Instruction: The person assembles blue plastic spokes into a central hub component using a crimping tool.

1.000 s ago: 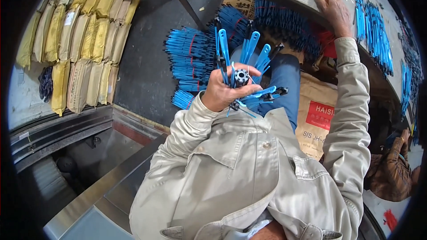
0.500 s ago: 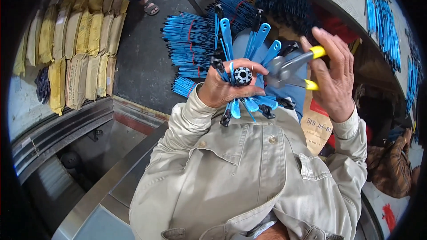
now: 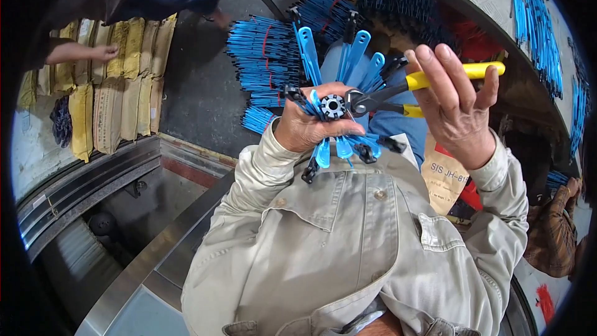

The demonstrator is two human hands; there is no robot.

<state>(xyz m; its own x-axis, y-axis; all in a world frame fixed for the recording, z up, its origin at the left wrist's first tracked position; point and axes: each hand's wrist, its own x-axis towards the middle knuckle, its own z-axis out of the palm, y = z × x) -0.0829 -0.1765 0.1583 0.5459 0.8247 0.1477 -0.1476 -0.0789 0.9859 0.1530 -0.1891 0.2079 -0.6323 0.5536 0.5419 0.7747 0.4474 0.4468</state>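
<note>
Near the middle of the view, my left hand (image 3: 300, 126) is closed around a round black-and-grey slotted hub (image 3: 333, 106). Blue plastic arms (image 3: 354, 56) with black end pieces fan out around this hub, above and below my hand. Yellow-handled cutting pliers (image 3: 388, 93) are in my right hand (image 3: 459, 109), whose fingers are spread along the handles. The jaws of the pliers are right at the hub's right side, beside a thin pale wire (image 3: 351, 116). Whether they touch the wire I cannot tell.
Bundles of blue-and-black rods (image 3: 264, 56) tied with red bands lie beyond my hands. At right, a curved worktable (image 3: 485, 6) holds more rods. Yellow and brown packages (image 3: 115, 112) stand stacked at left, near another person's hand (image 3: 106, 53). Another person's sleeve (image 3: 553, 236) shows at far right.
The pliers have moved left, their jaws now at the hub, and my right hand has shifted along their handles. The hub has moved slightly left. The person at upper left has come further into view.
</note>
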